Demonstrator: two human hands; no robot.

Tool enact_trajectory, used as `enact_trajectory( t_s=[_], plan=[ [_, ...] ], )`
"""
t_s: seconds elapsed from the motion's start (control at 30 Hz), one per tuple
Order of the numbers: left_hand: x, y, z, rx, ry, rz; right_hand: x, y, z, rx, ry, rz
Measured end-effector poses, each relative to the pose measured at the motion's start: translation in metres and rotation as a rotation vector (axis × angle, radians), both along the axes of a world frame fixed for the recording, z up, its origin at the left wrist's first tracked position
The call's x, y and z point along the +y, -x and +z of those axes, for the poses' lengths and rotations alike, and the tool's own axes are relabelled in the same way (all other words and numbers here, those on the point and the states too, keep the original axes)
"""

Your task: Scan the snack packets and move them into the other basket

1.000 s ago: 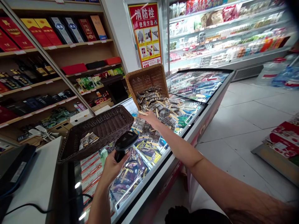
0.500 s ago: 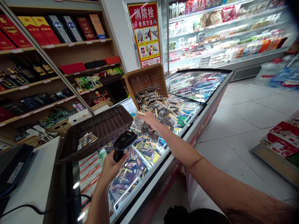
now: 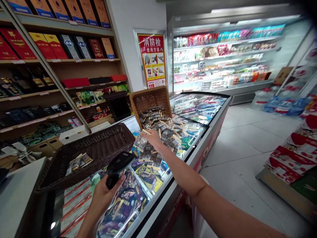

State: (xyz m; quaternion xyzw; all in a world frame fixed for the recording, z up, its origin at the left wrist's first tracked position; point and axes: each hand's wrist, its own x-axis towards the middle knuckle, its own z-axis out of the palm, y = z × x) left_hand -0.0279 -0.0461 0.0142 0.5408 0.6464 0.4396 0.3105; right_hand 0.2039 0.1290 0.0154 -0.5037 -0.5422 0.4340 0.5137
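My left hand (image 3: 106,191) is wrapped round the handle of a black barcode scanner (image 3: 122,161), held over the chest freezer's glass lid. Farther ahead, my right hand (image 3: 154,138) pinches a small clear-and-tan packet (image 3: 141,143) at the near edge of a loose pile of similar packets (image 3: 170,132). The pile spills out of a light-brown wicker basket (image 3: 150,99) tipped on its side. To the left, a dark-brown wicker basket (image 3: 109,136) stands with a few packets (image 3: 79,163) inside it. Print on the packets is too small to read.
The chest freezer (image 3: 206,145) runs away from me, with bagged goods under its glass. A white counter (image 3: 23,195) lies at left, before shelves of boxes and bottles. Red cartons (image 3: 292,148) stand on the floor at right. A lit refrigerated display (image 3: 223,66) is at the back.
My view has tilted up, showing more of the shelves and back display. The scanner appears lower and farther left. My right hand still pinches a packet at the pile.
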Motion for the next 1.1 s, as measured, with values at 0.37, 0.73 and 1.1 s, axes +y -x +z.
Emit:
enact_trajectory(
  t_s=[0.37,0.73,1.1],
  plan=[
    [0.003,0.007,-0.001,-0.155,-0.156,0.146,0.066,-0.056,0.027,-0.417,-0.002,-0.681],
    [-0.009,0.058,0.034,-0.448,-0.557,0.844,0.035,0.087,0.028,-0.731,-0.410,-0.188],
    [-0.010,0.068,0.026,-0.472,-0.566,0.902,0.028,0.311,0.035,-0.940,0.004,0.456]
  ],
)
